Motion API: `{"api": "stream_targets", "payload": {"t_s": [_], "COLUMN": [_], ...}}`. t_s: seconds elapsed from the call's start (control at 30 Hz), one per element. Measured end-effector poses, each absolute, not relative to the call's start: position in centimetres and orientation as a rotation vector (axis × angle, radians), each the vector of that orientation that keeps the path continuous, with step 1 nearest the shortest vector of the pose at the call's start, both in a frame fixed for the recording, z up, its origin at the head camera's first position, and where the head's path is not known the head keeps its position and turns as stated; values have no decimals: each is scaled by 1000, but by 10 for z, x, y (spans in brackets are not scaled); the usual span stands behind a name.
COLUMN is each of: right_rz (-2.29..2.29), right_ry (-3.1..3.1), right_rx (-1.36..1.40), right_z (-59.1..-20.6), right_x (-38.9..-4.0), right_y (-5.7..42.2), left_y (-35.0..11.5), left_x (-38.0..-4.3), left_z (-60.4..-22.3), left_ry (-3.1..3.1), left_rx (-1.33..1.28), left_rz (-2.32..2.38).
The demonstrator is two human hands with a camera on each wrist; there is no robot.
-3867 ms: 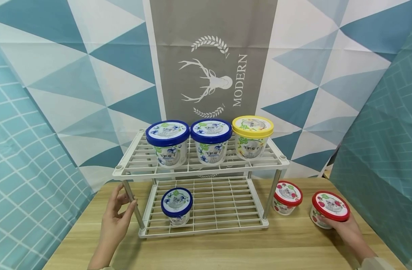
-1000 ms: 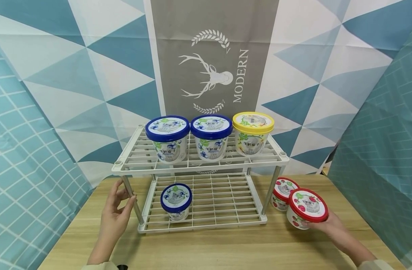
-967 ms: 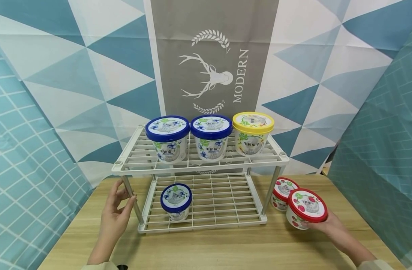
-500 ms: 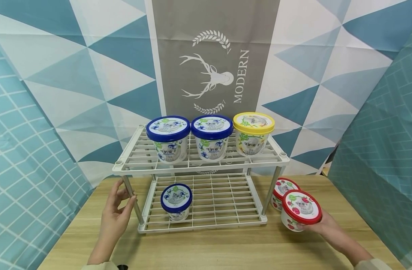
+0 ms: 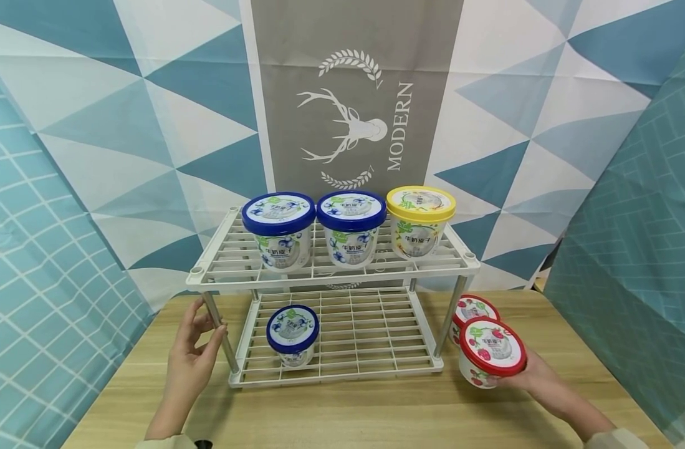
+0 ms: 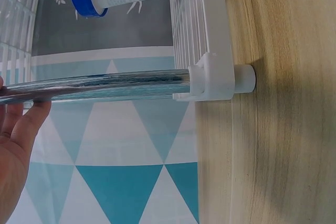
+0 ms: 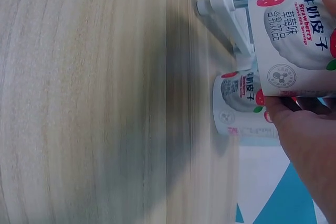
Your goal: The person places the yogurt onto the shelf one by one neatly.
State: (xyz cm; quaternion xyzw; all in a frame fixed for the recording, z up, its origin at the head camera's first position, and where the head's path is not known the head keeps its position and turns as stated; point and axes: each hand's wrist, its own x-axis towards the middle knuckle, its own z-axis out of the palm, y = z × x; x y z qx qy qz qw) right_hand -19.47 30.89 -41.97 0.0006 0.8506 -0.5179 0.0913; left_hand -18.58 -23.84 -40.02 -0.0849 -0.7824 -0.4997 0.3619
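A white two-tier rack stands on the wooden table. My left hand holds its front left metal post between thumb and fingers. My right hand grips a red-lidded strawberry milk tub by its side. In the right wrist view that tub is raised off the table and tilted. Behind it, a second red-lidded tub stands on the table beside the rack's right post, partly hidden. On the lower tier, toward the left, sits a blue-lidded tub.
The upper tier bears two larger blue-lidded tubs and a yellow-lidded tub in a row. Wooden tabletop shows in front of the rack. Patterned cloth hangs behind, with tiled-pattern sheets at the sides.
My right hand has lifted the red-lidded tub from the table's right side and carried it left, in front of the other red-lidded tub. My left hand stays at the post.
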Motion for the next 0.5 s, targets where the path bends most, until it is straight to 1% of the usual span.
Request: {"api": "stream_targets", "payload": {"t_s": [0.5], "right_rz": [-1592], "right_ry": [2431], "right_rx": [-83], "right_z": [-419], "right_x": [-190], "right_y": [300], "left_y": [-238], "left_x": [-186], "left_z": [-400], "left_ry": [-2029], "left_rx": [-195], "left_rz": [-1280]}}
